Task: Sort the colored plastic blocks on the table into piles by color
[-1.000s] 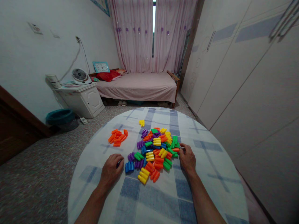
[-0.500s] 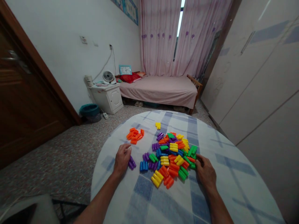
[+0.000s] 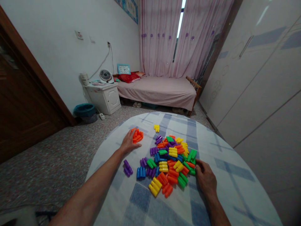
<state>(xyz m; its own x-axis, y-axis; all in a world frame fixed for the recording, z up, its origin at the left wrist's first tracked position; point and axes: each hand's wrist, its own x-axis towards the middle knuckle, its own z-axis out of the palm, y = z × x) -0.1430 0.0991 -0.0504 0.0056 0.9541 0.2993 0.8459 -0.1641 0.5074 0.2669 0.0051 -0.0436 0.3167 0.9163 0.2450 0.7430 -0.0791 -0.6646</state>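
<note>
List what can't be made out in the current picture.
All in the head view:
Orange pile: left part hidden behind the left hand.
Mixed pile: lower blocks covered by upper ones.
Right hand: palm hidden by its back; contact with that pile unclear.
Clock: time too small to read.
Door: cut off by the left edge.

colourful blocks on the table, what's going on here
A person's left hand is open beside the small pile of orange blocks. The right hand rests at the right edge of the larger mixed-colour pile, by some green blocks. Purple blocks lie apart, nearer the person than the orange ones.
</note>
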